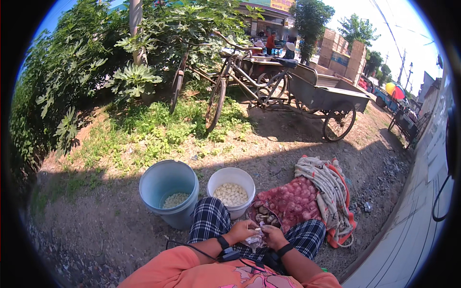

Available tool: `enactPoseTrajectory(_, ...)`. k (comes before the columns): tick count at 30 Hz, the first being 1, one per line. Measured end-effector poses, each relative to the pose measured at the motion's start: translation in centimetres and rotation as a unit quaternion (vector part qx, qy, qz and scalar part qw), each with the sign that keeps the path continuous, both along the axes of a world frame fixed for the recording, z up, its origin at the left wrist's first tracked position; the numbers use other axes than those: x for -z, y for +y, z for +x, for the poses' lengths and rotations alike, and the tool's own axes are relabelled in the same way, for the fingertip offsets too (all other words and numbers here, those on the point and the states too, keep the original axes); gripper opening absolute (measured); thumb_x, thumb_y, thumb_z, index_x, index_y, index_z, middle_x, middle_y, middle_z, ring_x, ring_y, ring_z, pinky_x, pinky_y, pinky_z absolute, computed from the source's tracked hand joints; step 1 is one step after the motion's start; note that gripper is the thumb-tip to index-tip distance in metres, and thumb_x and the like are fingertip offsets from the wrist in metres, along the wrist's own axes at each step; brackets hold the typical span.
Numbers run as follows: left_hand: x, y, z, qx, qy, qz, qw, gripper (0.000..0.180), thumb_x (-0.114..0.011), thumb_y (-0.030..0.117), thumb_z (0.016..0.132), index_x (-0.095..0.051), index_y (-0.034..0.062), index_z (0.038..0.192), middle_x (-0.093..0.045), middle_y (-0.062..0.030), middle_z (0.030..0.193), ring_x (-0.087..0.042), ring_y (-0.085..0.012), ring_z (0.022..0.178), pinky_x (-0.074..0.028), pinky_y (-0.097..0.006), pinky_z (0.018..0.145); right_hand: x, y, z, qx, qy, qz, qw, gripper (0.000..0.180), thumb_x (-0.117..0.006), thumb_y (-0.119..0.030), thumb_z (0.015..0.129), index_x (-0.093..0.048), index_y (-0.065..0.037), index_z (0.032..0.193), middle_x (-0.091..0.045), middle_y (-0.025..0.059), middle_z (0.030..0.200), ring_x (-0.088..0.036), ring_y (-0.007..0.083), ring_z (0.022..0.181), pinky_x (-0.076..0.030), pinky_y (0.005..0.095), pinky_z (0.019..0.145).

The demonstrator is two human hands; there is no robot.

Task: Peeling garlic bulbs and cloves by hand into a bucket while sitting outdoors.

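Close together over my lap, my left hand (243, 231) and my right hand (274, 237) both have their fingers closed. A small pale piece, apparently a garlic clove (258, 229), is pinched at my left fingertips. What my right fingers grip is mostly hidden. Papery garlic skins (255, 240) lie in my lap below the hands. Just beyond them, unpeeled garlic bulbs (266, 216) show at the mouth of a red mesh sack (297, 201). Peeled cloves (231, 194) fill part of a white bucket (251, 180) in front of my knees.
Left of the white bucket stands a larger pale blue bucket (146, 199) with some small pale pieces at its bottom. A striped cloth (322, 176) drapes over the sack's right side. Farther off are a cargo tricycle (331, 93) and leafy bushes; a pale wall (413, 230) runs along the right.
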State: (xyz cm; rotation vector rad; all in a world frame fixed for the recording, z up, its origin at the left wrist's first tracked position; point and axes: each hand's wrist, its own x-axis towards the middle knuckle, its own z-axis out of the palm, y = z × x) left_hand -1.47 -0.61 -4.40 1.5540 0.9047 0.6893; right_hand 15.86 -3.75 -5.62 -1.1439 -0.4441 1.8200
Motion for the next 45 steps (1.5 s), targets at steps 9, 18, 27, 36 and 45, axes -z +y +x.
enactPoseTrajectory(9, -0.7, 0.7, 0.4, 0.052, -0.129, -0.173, 0.975, 0.025, -0.061, 0.01, 0.077, -0.055, 0.0012, 0.099, -0.06, -0.0036, 0.089, -0.056, -0.0093, 0.08, -0.045, -0.023, 0.071, 1.0, 0.9, 0.7, 0.004, 0.058, -0.007, 0.998, 0.009, -0.048, -0.006, 0.078, -0.053, -0.004, 0.086, -0.052, 0.003, 0.07, -0.046, 0.0114, 0.054, -0.035, 0.0203, 0.044)
enactPoseTrajectory(18, -0.3, 0.3, 0.0, 0.02, -0.187, -0.333, 0.924, 0.031, -0.061, 0.018, 0.077, -0.053, 0.0035, 0.104, -0.059, -0.003, 0.084, -0.055, -0.009, 0.073, -0.043, -0.021, 0.063, 1.0, 0.1, -0.4, -0.029, -0.016, 0.041, 0.999, 0.014, -0.047, -0.015, 0.082, -0.053, -0.004, 0.088, -0.053, 0.0029, 0.071, -0.047, 0.0107, 0.056, -0.037, 0.0213, 0.049)
enactPoseTrajectory(27, 1.4, 0.6, 0.7, -0.008, -0.027, -0.06, 0.998, 0.036, -0.059, 0.005, 0.075, -0.05, -0.0001, 0.11, -0.061, -0.0052, 0.084, -0.056, -0.0076, 0.072, -0.046, -0.02, 0.06, 0.4, 0.4, -0.1, -0.047, -0.112, 0.093, 0.988, 0.021, -0.045, -0.016, 0.083, -0.052, -0.002, 0.097, -0.054, 0.0023, 0.076, -0.05, 0.0091, 0.064, -0.04, 0.0214, 0.056)
enactPoseTrajectory(36, -1.8, 1.3, 0.3, 0.03, -0.237, -0.315, 0.919, 0.033, -0.047, 0.01, 0.084, -0.046, 0.0011, 0.116, -0.058, -0.0071, 0.092, -0.055, -0.0122, 0.081, -0.046, -0.026, 0.071, -2.4, 1.7, 1.3, 0.076, 0.177, 0.055, 0.98, 0.015, -0.042, -0.018, 0.08, -0.044, -0.009, 0.07, -0.039, -0.001, 0.057, -0.037, 0.012, 0.048, -0.029, 0.0245, 0.045)
enactPoseTrajectory(45, -0.7, 1.7, 0.2, 0.096, -0.142, -0.239, 0.956, 0.034, -0.047, 0.013, 0.085, -0.045, 0.0005, 0.117, -0.056, -0.0082, 0.1, -0.056, -0.0121, 0.083, -0.046, -0.024, 0.068, -1.7, 0.8, 0.1, -0.044, -0.158, 0.008, 0.986, 0.027, -0.042, -0.025, 0.085, -0.052, -0.004, 0.097, -0.056, 0.0037, 0.086, -0.053, 0.0129, 0.071, -0.042, 0.0242, 0.06)
